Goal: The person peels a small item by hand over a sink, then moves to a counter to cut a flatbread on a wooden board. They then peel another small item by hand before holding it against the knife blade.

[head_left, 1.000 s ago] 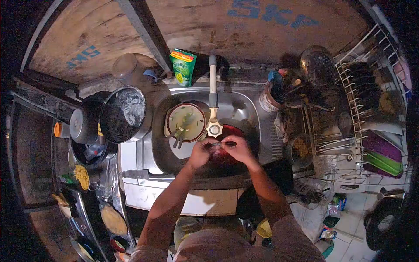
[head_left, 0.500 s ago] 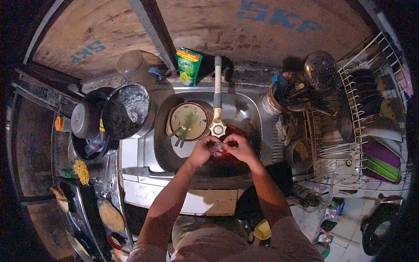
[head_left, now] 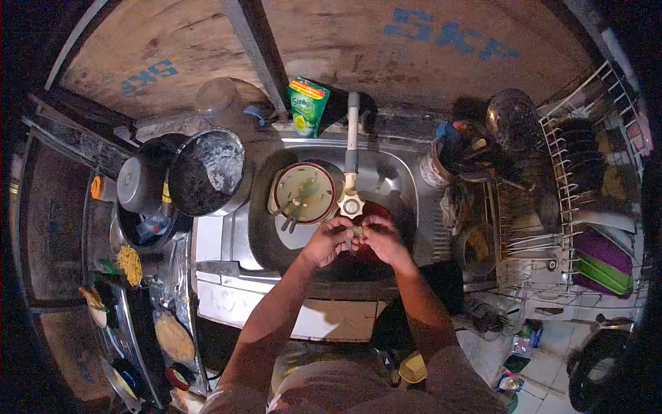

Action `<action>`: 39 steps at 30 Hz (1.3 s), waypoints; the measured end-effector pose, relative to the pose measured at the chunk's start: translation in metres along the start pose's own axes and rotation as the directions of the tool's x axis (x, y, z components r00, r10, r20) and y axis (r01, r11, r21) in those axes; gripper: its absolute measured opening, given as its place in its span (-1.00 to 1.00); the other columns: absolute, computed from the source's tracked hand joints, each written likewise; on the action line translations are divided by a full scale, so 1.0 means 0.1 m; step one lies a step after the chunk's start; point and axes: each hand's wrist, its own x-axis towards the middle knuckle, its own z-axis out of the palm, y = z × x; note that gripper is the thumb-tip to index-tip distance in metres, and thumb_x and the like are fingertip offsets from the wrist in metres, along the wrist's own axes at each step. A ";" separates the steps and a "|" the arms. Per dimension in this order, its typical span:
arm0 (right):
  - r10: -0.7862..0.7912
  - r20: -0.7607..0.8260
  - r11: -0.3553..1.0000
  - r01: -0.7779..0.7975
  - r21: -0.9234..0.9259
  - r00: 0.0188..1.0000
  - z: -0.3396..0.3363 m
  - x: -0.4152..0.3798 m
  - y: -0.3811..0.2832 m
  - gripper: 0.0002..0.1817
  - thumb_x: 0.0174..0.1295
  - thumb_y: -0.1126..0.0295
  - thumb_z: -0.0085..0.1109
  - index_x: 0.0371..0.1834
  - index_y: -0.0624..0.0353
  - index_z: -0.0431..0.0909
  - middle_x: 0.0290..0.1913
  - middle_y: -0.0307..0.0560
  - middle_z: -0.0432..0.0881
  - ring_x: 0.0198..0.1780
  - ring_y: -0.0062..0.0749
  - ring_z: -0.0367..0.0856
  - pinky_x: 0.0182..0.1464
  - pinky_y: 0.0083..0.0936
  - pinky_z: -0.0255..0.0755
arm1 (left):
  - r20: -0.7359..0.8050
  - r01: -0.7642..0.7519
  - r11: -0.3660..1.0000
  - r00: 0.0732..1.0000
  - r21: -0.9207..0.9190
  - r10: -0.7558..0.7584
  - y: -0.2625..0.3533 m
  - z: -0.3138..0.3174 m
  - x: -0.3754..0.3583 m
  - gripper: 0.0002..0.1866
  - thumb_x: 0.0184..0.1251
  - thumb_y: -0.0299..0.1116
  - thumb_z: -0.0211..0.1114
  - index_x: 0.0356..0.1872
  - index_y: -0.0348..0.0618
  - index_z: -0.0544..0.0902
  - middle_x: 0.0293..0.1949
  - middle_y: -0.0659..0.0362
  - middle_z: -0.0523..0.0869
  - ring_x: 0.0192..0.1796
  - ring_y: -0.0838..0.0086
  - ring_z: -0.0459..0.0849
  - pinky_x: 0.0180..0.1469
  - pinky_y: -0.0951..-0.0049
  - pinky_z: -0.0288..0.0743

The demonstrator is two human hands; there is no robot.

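Over the metal sink (head_left: pixel 258 234), my left hand (head_left: pixel 327 243) and my right hand (head_left: pixel 386 240) meet just below the tap (head_left: pixel 352 203). Both hands pinch a small item between their fingertips, too small and blurred to name. Beneath them a red container (head_left: pixel 372 255) shows in part, mostly hidden by the hands. Left of the tap, a rimmed plate (head_left: pixel 318 200) holds cloudy liquid with green bits and utensils resting in it.
A green Sunlight pouch (head_left: pixel 307 107) stands behind the sink. Pots (head_left: pixel 207 172) are stacked at the left. At the right are a utensil container (head_left: pixel 433 169) and a dish rack (head_left: pixel 562 200). A knife (head_left: pixel 219 268) lies at the sink's left front.
The view has shifted slightly, so the scene sits a little further right. My fingers have changed their hold on the small item, and both hands stay together below the tap.
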 end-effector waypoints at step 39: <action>-0.081 -0.076 0.950 0.054 -0.307 0.994 -0.28 -0.09 -0.06 -0.89 0.22 0.53 0.10 -0.21 0.25 0.48 -0.28 -0.16 0.57 -0.32 -0.54 0.55 -0.26 -0.57 0.49 | 0.056 -0.226 0.888 0.973 0.401 0.222 -0.02 -0.09 -0.03 -0.88 0.25 -0.59 0.18 -0.22 -0.21 0.49 -0.31 0.26 0.59 -0.26 0.57 0.59 -0.14 0.54 0.47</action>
